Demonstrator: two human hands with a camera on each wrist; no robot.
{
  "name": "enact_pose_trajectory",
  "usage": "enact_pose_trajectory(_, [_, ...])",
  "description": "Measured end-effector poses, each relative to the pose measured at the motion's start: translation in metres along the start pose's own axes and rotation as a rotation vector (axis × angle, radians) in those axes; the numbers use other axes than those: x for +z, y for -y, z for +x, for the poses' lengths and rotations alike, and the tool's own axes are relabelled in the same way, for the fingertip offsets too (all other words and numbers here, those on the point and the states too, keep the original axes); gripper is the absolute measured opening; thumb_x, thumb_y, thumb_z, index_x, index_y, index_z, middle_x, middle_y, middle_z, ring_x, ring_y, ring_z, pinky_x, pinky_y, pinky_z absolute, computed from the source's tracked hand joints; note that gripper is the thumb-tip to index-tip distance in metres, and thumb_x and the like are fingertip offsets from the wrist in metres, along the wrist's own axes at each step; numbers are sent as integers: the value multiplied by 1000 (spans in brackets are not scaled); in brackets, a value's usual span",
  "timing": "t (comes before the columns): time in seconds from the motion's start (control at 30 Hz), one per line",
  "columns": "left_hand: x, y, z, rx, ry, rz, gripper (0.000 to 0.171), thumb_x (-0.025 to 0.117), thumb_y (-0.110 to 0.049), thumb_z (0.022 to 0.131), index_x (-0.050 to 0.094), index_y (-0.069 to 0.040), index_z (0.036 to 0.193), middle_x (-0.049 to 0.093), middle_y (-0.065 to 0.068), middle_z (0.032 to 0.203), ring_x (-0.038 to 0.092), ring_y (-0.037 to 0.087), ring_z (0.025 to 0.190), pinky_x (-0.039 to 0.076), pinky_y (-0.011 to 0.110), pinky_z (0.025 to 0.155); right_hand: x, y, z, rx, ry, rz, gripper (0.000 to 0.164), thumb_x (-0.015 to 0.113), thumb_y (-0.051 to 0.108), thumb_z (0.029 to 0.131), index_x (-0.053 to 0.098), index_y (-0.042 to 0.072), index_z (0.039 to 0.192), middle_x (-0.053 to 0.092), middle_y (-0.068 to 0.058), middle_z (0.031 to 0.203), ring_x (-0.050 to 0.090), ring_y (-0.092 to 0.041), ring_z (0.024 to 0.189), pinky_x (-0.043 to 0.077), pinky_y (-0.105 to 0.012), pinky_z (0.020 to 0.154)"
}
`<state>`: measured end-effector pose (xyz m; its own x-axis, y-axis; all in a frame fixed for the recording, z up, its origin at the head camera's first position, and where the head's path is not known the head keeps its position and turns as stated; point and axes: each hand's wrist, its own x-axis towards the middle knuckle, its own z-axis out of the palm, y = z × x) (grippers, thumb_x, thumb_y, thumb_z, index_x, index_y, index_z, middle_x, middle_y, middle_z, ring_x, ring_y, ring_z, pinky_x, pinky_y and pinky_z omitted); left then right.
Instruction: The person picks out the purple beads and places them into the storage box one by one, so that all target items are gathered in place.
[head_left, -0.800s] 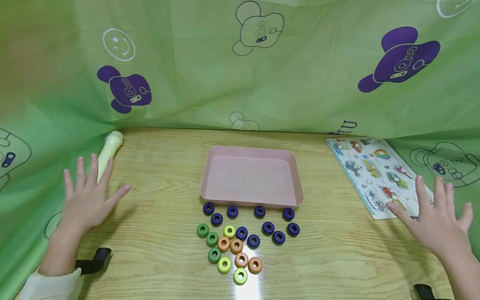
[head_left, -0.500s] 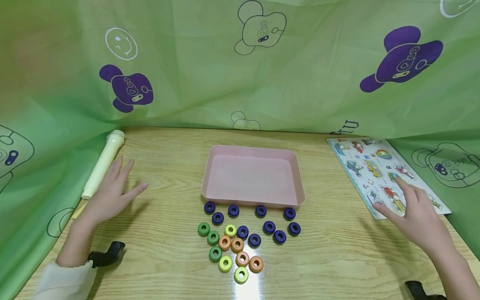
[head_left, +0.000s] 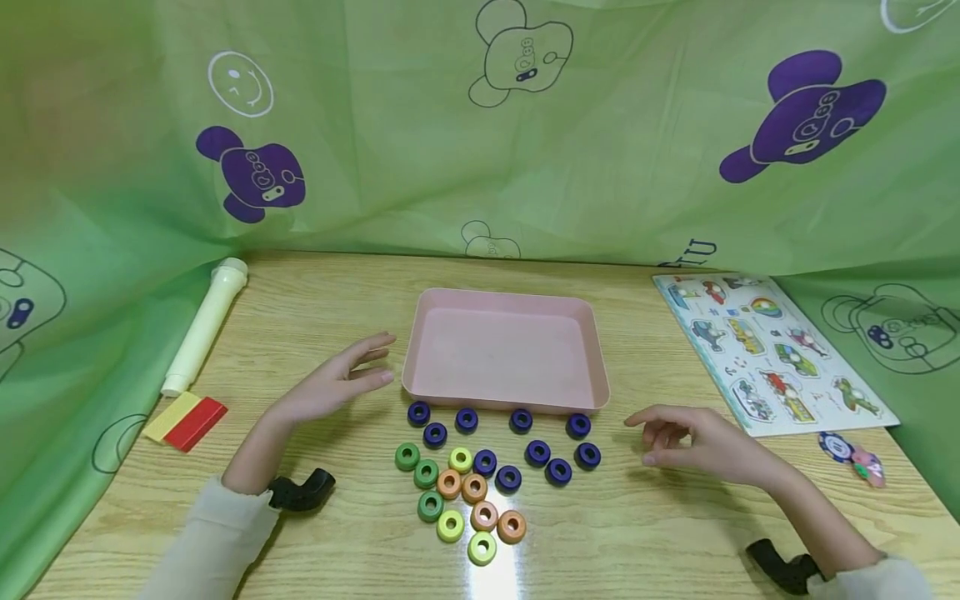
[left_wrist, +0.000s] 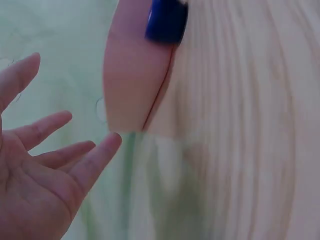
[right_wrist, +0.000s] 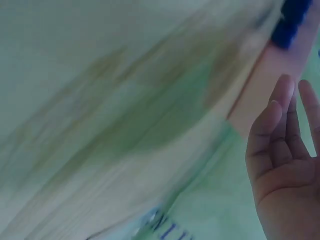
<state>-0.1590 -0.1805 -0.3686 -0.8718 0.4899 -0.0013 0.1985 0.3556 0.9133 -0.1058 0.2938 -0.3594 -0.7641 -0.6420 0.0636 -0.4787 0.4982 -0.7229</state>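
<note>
My left hand (head_left: 333, 385) hovers over the table just left of the pink tray (head_left: 506, 357), its fingers loosely extended and holding nothing. To the right of the tray, my right hand (head_left: 693, 442) is in the air with relaxed, slightly bent fingers and nothing in its grasp. Several dark blue rings (head_left: 537, 452) lie along the tray's near side. In front of them are several green rings (head_left: 426, 473), several orange rings (head_left: 512, 527) and three yellow-green rings (head_left: 450, 525). The left wrist view shows the fingers of the left hand (left_wrist: 55, 170) spread beside the tray's wall (left_wrist: 135, 75).
A pale cream tube-shaped object (head_left: 206, 329) lies at the left, above a yellow and red flat piece (head_left: 186, 421). On the right lies a picture puzzle board (head_left: 772, 354), with a poker-chip-like disc (head_left: 836, 447) near its lower corner. Green patterned cloth (head_left: 405, 125) stands behind.
Both hands have moved inward from the table's sides toward the tray, and their spread fingers have relaxed. The yellow and red piece and the puzzle board are now uncovered. The rings stay put.
</note>
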Motion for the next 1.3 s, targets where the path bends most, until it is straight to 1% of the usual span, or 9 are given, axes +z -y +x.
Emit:
enact_pose_trajectory(0.07, [6,2,5,12,19,-31,55,50,-28,85,26,-14,132,24,5,134,29,27,118,29,44,91,6,1,8,-27,64,50,38,64,15,75,53,4,109,57,-2,81,53,-11,70,46,-24,58])
enact_pose_trajectory(0.17, [13,7,11,33,59,-79,52,50,-21,86,27,-9,131,21,7,135,28,27,118,29,41,92,15,2,18,-22,131,104,39,64,17,74,53,5,109,56,-4,81,54,-12,70,47,-25,58])
enact_pose_trajectory(0.33, [21,13,16,39,100,-121,52,50,-15,85,27,-7,132,18,8,137,27,27,118,28,37,93,23,4,27,8,191,113,41,65,18,74,52,9,112,55,-4,81,53,-12,71,47,-25,59])
enact_pose_trajectory(0.43, [23,12,16,20,78,-118,52,51,-16,85,29,-9,131,21,6,136,29,26,118,28,36,93,26,4,32,3,223,108,40,63,16,75,52,10,113,55,-4,81,53,-12,70,47,-25,58])
enact_pose_trajectory(0.67, [27,4,12,9,6,-213,48,53,-8,83,35,-3,128,31,11,131,32,31,114,30,40,91,33,9,42,-19,279,88,39,63,20,76,52,11,112,53,0,78,51,-10,65,45,-23,54])
enact_pose_trajectory(0.73, [28,6,12,5,-11,-230,47,53,-8,83,36,-5,127,33,11,129,33,29,114,31,39,90,33,10,43,-12,291,86,37,63,21,76,53,11,111,52,1,77,51,-9,64,45,-23,53])
enact_pose_trajectory(0.97, [32,27,16,37,-36,-275,46,56,-13,82,40,-13,126,34,7,128,36,25,113,35,33,88,32,12,45,-22,312,59,34,63,22,75,54,13,106,51,3,74,49,-7,62,44,-22,50])
enact_pose_trajectory(1.17, [32,31,16,42,-37,-299,46,55,-11,82,40,-14,126,34,8,128,37,25,112,36,32,88,28,23,51,-26,306,11,32,64,22,75,55,15,105,52,5,76,49,-7,63,44,-22,52])
enact_pose_trajectory(1.3, [31,30,16,29,-38,-307,46,54,-9,83,40,-15,126,34,7,128,37,25,112,36,32,88,25,35,61,-89,283,-2,32,64,22,75,54,14,104,52,7,76,50,-7,64,44,-22,53])
